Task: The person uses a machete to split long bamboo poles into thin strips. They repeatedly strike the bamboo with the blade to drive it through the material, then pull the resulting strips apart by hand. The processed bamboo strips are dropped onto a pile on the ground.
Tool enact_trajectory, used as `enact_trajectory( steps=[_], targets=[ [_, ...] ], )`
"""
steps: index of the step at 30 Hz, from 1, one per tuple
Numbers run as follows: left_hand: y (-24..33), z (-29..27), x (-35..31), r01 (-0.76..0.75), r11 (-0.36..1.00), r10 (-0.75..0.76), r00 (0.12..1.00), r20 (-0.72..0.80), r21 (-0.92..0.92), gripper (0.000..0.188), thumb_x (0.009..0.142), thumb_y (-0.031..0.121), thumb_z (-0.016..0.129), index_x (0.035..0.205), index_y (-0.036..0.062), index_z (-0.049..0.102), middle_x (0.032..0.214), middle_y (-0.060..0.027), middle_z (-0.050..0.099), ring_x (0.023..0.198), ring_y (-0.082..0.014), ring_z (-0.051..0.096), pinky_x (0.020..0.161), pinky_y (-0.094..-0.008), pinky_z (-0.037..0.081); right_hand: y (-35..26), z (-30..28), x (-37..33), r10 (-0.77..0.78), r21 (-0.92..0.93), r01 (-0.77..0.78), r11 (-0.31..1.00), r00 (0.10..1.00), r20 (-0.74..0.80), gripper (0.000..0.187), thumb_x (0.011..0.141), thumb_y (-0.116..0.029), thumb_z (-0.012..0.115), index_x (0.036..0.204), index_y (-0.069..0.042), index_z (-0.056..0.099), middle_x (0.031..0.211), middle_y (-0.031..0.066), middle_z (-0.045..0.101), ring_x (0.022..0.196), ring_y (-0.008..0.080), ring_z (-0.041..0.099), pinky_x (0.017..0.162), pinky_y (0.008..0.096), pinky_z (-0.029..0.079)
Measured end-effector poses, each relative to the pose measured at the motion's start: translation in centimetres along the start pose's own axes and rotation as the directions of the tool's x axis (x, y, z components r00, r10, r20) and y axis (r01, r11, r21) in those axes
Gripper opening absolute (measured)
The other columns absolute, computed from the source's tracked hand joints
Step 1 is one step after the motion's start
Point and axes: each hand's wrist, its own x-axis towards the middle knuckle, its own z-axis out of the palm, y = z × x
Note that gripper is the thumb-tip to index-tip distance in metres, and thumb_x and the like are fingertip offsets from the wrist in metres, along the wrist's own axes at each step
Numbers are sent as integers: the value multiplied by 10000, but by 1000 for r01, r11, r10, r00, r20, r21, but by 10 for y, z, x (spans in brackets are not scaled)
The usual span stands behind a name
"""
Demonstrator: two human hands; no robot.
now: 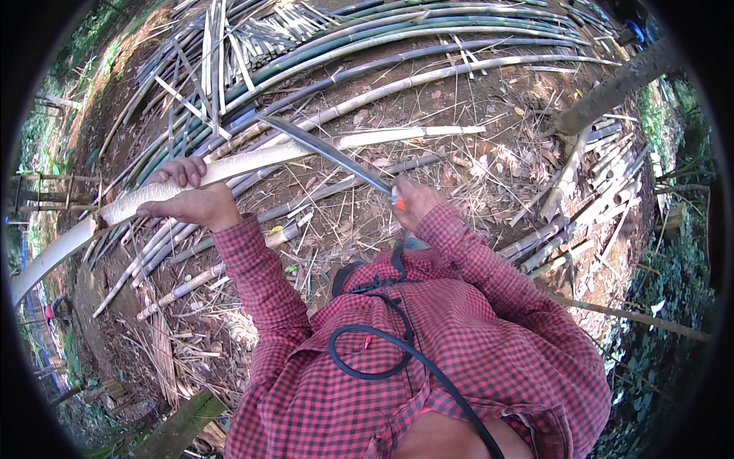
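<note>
A long split bamboo strip [248,161], pale on its inner face, runs from the far left rim to the middle of the view. My left hand [200,203] is wrapped round it, thumb below and fingers over the upper edge. In my right hand [420,203] is a machete [340,157] with a long dark blade and a bit of orange at the handle. Its blade points up and left and crosses the strip to the right of my left hand; whether the edge touches the bamboo I cannot tell.
Several long bamboo poles [428,74] lie across the ground ahead. Behind them is a heap of split pieces [279,30]. A tree trunk [619,88] slants in at the right, above a pile of cut bamboo [608,180]. A black cord [451,390] hangs over my checked shirt.
</note>
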Motion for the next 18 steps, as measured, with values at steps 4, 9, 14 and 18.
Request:
enact_trajectory(
  steps=[4, 9, 14, 18],
  targets=[
    [4, 20, -2, -48, 997, 48, 999, 12, 54, 602, 753, 715, 233, 671, 123, 298, 492, 19, 266, 399, -83, 271, 367, -225, 245, 15, 26, 10, -8, 2, 8, 1000, 983, -182, 340, 749, -177, 574, 1019, -46, 413, 880, 170, 582, 796, 341, 586, 725, 412, 474],
    [-3, 42, -11, -69, 994, 72, 997, -36, 82, 583, 770, 700, 241, 676, 126, 282, 494, 20, 251, 393, -72, 249, 356, -200, 213, 10, 15, 16, 28, 54, -19, 998, 984, -176, 302, 757, -164, 560, 983, -36, 406, 857, 167, 590, 804, 333, 589, 730, 428, 467],
    [0, 57, -17, -102, 994, 97, 991, 87, 48, 603, 748, 720, 258, 709, 119, 285, 498, 21, 244, 393, -72, 236, 351, -204, 194, 0, -14, 0, -13, 20, 16, 1000, 990, -143, 373, 780, -185, 544, 1094, -38, 407, 877, 192, 592, 838, 336, 588, 769, 420, 465],
    [6, 81, -27, -81, 991, 81, 997, 8, 102, 617, 740, 734, 217, 711, 122, 292, 495, 20, 238, 400, -82, 226, 370, -213, 176, 81, 3, 26, 396, 72, -391, 917, 916, -67, 380, 795, -215, 539, 1112, -41, 421, 931, 163, 593, 875, 323, 580, 771, 420, 470]
  ],
)
